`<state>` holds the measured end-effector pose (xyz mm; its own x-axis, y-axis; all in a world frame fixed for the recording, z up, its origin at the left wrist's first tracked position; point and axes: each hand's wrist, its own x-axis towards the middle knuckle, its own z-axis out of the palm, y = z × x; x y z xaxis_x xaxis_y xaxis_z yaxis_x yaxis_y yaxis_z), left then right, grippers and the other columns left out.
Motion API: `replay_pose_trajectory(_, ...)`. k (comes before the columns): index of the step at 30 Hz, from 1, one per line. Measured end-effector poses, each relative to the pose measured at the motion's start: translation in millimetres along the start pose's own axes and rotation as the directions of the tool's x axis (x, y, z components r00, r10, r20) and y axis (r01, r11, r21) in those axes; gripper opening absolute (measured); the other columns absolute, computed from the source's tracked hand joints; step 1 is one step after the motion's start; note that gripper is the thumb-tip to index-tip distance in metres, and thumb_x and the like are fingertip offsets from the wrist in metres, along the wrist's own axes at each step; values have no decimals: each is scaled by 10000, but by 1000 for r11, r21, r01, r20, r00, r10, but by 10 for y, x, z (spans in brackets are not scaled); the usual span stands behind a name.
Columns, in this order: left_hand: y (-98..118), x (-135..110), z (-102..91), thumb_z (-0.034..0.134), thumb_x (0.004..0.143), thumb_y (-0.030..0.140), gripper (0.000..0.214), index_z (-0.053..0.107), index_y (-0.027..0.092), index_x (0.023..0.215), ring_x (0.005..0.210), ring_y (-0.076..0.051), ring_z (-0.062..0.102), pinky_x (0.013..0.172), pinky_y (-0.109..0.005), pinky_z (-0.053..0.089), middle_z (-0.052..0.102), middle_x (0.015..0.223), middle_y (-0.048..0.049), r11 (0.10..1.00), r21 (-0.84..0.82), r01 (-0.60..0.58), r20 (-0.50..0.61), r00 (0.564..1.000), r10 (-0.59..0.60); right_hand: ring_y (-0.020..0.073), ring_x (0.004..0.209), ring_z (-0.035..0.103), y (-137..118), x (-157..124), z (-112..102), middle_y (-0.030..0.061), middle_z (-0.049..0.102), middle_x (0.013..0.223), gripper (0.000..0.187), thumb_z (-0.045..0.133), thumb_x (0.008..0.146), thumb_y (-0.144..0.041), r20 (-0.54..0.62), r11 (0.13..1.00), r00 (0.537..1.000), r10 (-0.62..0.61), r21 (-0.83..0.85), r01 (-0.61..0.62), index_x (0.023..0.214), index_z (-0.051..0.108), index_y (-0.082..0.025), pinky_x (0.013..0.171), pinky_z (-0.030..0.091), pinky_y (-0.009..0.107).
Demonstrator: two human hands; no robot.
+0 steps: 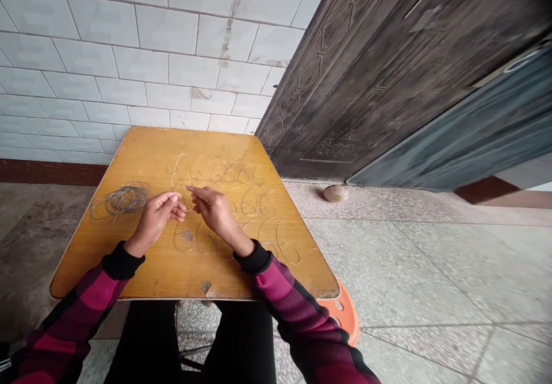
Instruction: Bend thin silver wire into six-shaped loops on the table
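My left hand (160,214) is over the table's middle left, thumb and forefinger pinched on a thin wire (175,172) that rises from them and bends at its top. Close to its right, my right hand (214,210) has the forefinger stretched toward the wire and the other fingers loosely bent; I see nothing held in it. Around and beyond both hands lie rows of wire pieces curved like a figure six (288,252), some partly hidden by my right hand and forearm. A loose coil of wire (127,199) rests left of my left hand.
A small heap of metal bits (186,235) lies on the yellow wooden table (150,275). The tabletop's front edge is chipped. A white tiled wall (150,27) stands behind, a dark door (345,85) to the right. An orange stool (347,312) shows under the right corner.
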<state>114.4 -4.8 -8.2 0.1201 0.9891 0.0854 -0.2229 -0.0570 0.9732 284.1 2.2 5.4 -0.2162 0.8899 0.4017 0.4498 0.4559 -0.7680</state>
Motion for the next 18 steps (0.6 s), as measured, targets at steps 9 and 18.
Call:
replay_pose_trajectory(9,18,3,-4,649,791,444,341,664,120,898,543,-150,638,510,-269,549,678,684,-57,994,105,-24,23,1000,22,133,645,528,-76,-24,61,76,606,891,450,368,918,-115,146,816,989,15,-574,72,1310,558,-233,592,379,248)
replay_pose_trajectory(18,3,16,-17,635,813,413,268,661,146,807,487,-133,627,463,-226,540,674,638,-38,984,171,-58,31,998,54,122,637,526,-157,-63,49,72,612,916,477,326,916,-109,193,747,979,61,-660,84,1332,527,-231,567,341,235)
